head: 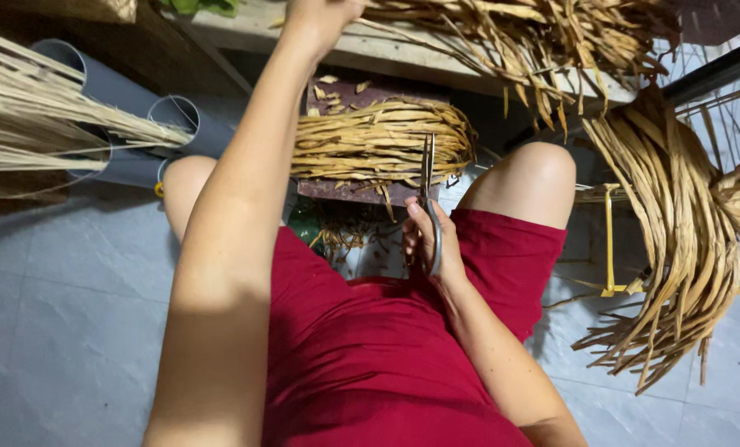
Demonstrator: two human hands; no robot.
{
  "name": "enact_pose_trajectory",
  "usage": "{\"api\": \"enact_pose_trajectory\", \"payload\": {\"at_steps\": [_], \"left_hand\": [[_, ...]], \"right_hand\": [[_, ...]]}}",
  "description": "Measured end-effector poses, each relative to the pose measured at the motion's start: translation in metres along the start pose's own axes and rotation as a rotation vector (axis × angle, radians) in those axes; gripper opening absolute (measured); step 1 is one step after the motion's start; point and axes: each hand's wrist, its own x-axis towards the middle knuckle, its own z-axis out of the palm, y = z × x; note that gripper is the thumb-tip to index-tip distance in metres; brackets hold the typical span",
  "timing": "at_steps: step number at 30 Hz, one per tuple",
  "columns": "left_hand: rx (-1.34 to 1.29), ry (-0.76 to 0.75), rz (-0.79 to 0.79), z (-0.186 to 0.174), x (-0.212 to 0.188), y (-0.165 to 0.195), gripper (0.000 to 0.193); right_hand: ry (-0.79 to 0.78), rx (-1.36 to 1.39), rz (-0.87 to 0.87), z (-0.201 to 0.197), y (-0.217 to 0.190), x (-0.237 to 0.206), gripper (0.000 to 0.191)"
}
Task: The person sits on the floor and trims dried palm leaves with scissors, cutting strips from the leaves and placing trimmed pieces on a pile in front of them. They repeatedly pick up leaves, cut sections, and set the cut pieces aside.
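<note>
Right hand (pixel 424 236) grips closed scissors (pixel 428 186) over the trimmed bundle (pixel 378 145); left hand (pixel 316 21), fingers' state unclear, reaches the untrimmed strips (pixel 511 37) on the bench (pixel 386 54); much remains uncut

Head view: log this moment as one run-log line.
left hand: raised to dried strips on bench | right hand: holds scissors, blades shut, upright | bundle: between knees

No packages, labels, signs or screens show anywhere in this view.
</note>
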Motion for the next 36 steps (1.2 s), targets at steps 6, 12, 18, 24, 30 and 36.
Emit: {"api": "enact_pose_trajectory", "payload": {"at_steps": [6,12,18,24,30,36], "left_hand": [[0.362,-0.047,-0.355,-0.018,-0.108,-0.102,0.009],[0.545,-0.180,-0.219,-0.016,-0.153,-0.117,0.015],[0.618,-0.066,-0.015,-0.008,-0.164,-0.118,0.007],[0.615,0.031,0.056,-0.026,-0.182,-0.067,0.010],[0.360,0.217,0.302,-0.040,-0.220,0.007,0.011],[0.238,0.181,0.592,-0.032,-0.267,0.066,0.011]], "right_hand": [[-0.038,-0.008,0.035,0.000,0.005,0.003,0.031],[-0.014,-0.104,0.100,0.005,0.012,0.005,0.029],[-0.005,-0.138,0.033,0.006,0.014,0.009,0.028],[0.025,-0.157,0.076,0.006,0.012,0.008,0.031],[-0.002,-0.134,-0.085,0.014,0.007,0.002,0.030],[-0.071,-0.116,-0.320,0.021,0.002,-0.002,0.030]]}}
